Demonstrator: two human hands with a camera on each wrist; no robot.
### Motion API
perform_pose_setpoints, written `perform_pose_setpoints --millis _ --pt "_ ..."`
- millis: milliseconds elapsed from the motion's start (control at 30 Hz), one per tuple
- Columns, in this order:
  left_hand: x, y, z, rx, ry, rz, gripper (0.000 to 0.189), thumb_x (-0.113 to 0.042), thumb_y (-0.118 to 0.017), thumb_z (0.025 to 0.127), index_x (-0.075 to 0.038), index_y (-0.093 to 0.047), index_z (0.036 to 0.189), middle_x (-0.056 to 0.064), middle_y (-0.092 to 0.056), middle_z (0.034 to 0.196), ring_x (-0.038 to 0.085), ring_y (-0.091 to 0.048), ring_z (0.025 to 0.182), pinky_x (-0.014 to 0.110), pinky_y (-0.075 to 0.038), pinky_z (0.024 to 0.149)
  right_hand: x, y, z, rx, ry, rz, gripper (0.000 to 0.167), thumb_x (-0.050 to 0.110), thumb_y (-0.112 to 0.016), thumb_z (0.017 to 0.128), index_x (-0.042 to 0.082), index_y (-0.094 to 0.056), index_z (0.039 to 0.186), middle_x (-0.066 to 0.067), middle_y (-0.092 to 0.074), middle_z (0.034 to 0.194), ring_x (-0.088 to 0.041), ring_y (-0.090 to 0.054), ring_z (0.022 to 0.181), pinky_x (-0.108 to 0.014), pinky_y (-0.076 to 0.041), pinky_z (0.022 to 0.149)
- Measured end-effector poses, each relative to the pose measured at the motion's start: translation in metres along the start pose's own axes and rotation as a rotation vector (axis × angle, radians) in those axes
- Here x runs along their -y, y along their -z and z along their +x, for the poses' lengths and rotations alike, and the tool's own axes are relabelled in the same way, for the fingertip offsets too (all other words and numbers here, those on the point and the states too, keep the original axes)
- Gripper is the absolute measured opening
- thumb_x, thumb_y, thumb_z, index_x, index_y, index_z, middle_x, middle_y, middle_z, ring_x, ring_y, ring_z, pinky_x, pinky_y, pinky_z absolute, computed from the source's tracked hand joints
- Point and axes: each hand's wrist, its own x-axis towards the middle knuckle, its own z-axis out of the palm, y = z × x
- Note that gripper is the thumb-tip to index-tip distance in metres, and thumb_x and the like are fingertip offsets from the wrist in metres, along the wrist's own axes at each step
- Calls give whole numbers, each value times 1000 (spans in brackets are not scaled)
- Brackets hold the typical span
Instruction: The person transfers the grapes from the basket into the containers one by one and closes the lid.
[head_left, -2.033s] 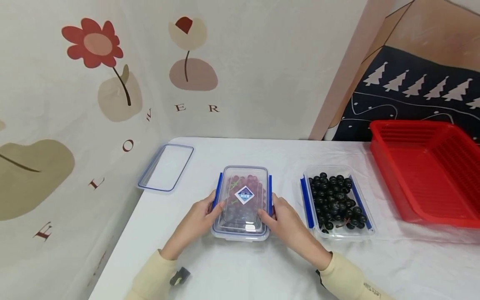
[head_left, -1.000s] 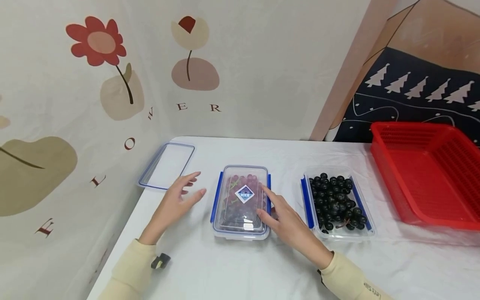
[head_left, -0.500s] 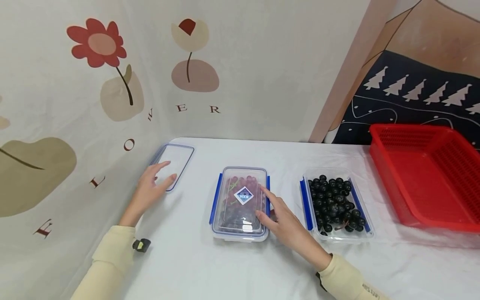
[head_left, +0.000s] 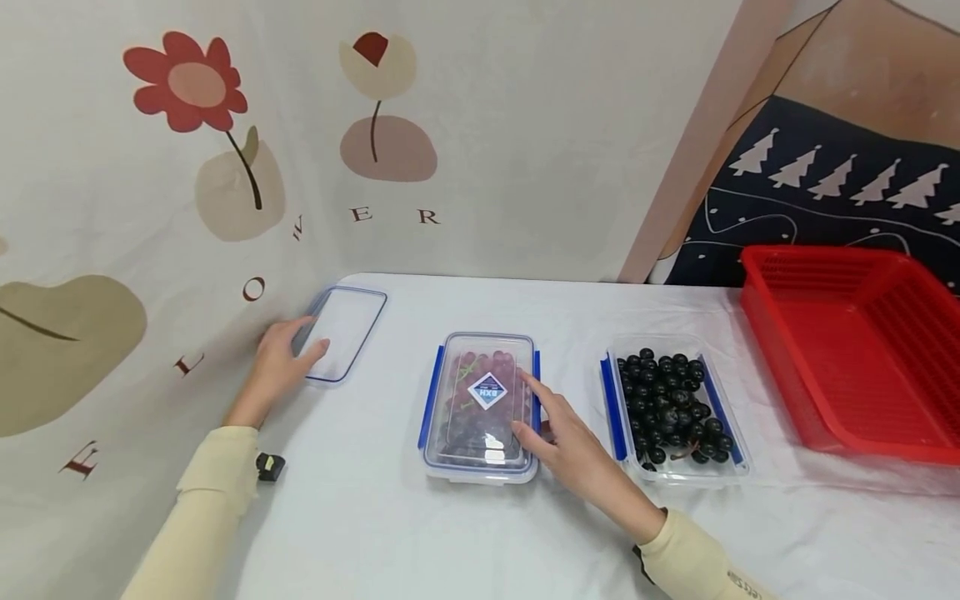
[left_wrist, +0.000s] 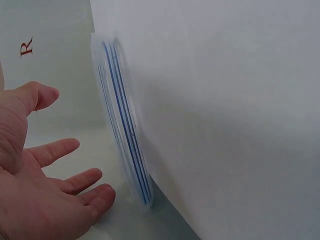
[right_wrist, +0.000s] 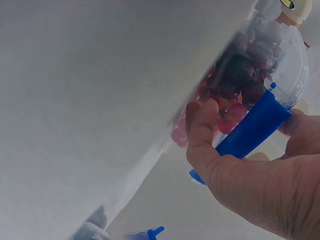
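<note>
At the table's back left corner lies a clear plastic lid [head_left: 345,333] with a blue rim. My left hand [head_left: 272,364] is at its left edge, thumb and fingers spread. The left wrist view shows the lid edge-on, with a gap between it and the loosely extended fingers [left_wrist: 97,197]. A clear food container [head_left: 480,462], its lid on, holds red and dark grapes. My right hand [head_left: 566,433] holds its right side, thumb and index finger on the lid's edge. In the right wrist view, bent fingers [right_wrist: 202,130] lie against the side wall by the blue clip [right_wrist: 255,125].
An uncovered container [head_left: 682,475] of black grapes [head_left: 667,400] stands to the right, blue clips along its sides. Farther right is a red plastic basket [head_left: 832,350]. A printed cloth wall [head_left: 510,167] borders the white table [head_left: 352,500] behind and at left.
My left hand has let go of the covered container and moved left to the lid's far edge. My right hand has stayed at the container, its index finger now up on the lid's edge.
</note>
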Motion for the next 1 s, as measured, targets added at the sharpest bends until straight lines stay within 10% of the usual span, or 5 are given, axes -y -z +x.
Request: perform_pose_setpoints --millis 767,1000 --pt "24 2 21 174 152 57 53 -6 -52 108 18 -40 154 47 -35 156 65 -31 147 74 -29 118 0 -1 -1 4 -1 23 75 33 -70 110 24 -32 174 -16 -54 153 -16 -66 103 -44 -58 90" --pt "28 5 20 162 148 54 50 8 -45 100 18 -49 149 46 -48 146 59 -50 131 72 -41 110 0 0 0 0 1 19 75 32 -70 110 25 -32 174 -14 -58 145 -14 -64 99 -41 -57 86"
